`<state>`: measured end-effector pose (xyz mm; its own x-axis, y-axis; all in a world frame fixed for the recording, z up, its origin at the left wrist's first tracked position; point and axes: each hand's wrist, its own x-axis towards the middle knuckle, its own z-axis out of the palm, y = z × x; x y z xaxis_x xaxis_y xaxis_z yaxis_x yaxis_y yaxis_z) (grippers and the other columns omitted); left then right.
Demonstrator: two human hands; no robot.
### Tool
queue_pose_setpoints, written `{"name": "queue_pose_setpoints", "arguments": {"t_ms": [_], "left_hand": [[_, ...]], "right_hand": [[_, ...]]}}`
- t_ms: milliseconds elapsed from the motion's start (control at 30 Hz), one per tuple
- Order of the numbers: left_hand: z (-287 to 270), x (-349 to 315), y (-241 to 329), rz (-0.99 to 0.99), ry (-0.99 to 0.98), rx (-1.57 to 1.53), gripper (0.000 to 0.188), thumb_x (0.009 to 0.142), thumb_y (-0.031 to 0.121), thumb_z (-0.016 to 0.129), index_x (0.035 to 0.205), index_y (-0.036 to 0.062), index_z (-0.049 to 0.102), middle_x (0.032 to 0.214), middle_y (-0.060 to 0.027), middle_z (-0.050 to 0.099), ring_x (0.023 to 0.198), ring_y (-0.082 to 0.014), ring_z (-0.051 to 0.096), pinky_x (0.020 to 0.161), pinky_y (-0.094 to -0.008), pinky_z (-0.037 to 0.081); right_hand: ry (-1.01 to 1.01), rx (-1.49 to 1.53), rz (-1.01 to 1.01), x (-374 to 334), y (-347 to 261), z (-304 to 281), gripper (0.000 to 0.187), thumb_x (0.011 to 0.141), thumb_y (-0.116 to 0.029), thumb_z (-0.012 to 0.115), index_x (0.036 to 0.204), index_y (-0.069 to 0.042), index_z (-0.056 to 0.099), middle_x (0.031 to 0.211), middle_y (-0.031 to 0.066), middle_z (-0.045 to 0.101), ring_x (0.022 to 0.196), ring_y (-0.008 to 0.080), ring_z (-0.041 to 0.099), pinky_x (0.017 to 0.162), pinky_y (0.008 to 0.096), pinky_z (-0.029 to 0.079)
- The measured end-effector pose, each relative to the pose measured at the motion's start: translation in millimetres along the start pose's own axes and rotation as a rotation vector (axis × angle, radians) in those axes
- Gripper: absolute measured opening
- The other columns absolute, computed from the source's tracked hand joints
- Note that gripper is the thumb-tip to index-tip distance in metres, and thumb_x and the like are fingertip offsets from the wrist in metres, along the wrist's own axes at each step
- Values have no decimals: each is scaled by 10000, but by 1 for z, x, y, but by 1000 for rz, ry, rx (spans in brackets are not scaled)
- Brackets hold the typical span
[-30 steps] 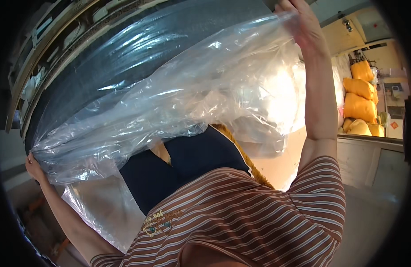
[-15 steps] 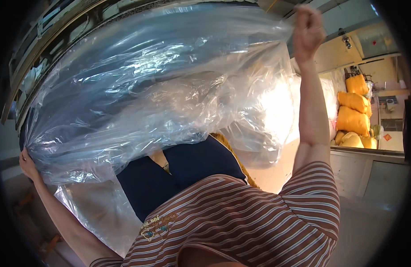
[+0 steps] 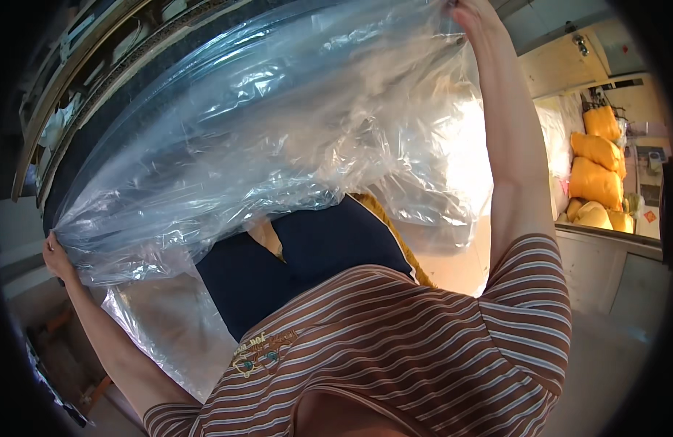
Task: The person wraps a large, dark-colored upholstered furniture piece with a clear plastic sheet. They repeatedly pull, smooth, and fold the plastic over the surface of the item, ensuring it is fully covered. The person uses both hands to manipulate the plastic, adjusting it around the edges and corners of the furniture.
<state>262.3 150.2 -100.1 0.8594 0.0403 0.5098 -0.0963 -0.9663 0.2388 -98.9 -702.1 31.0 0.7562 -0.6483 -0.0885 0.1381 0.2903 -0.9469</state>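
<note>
A person in a brown, pale-striped short-sleeved shirt (image 3: 394, 320) spreads both arms across a wide sheet of clear, glossy plastic film (image 3: 278, 135), which lies beyond and partly over the navy fabric trousers (image 3: 329, 237) and in front of a long, dark panel (image 3: 121, 109). The left hand (image 3: 56, 256) pinches the film's gathered left end; the right hand (image 3: 473, 13) is at its upper right edge, partly cut off by the frame, and whether its fingers are closed on the film cannot be told. The work appears to be partway: the film is opened out broadly between the hands, yet its middle is creased and its near edge hangs in loose folds, not yet flat. Plump, orange-yellow bundles (image 3: 597, 182) are stacked at right, well apart from the film.
</note>
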Motion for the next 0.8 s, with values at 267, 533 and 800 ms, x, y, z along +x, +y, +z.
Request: {"name": "queue_pose_setpoints", "arguments": {"t_ms": [267,533,800], "left_hand": [[-8,-3,-20,58,49,-20,476,878,485,546,1010,47,677,949,-170,673,890,-328,628,789,-388,456],[-9,-4,-2,-9,-21,-28,470,884,468,545,1017,36,674,985,-185,666,916,-341,622,803,-397,451],[-10,-5,-1,23,13,-34,437,892,440,538,993,37,672,1004,-185,658,942,-357,608,811,-405,448]], "right_hand": [[165,-1211,-1098,-44,38,23,116,858,-125,598,932,-36,607,784,120,595,735,302,587,713,365,470],[-210,-1320,-1190,-131,85,44,456,748,-240,731,1163,-126,580,1121,91,548,1049,295,488,875,373,432],[-116,-1271,-838,-99,109,30,390,774,-225,714,1136,-122,613,1045,75,538,1017,266,479,866,360,412]]}}
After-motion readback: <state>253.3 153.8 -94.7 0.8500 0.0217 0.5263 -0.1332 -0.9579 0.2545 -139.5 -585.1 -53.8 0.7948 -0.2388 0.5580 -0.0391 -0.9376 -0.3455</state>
